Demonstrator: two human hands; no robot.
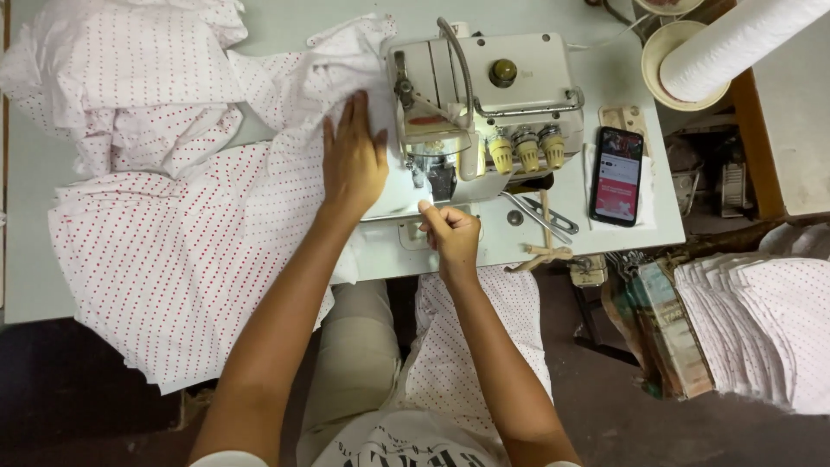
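Observation:
A cream overlock sewing machine point(510, 86) stands on a pale table point(26, 259). White fabric with red dots point(173, 242) spreads across the table left of the machine and hangs over the front edge. My left hand point(353, 160) lies flat on this fabric, fingers together, just left of the needle area. In front of the presser foot, my right hand point(450, 232) pinches the fabric edge between thumb and fingers. More of the same fabric point(484, 346) drapes over my lap.
A smartphone point(616, 175) with a lit screen lies right of the machine, scissors point(545, 216) in front of it. A large white roll point(735, 39) sits at the top right. A stack of folded dotted pieces point(761, 329) stands at the right.

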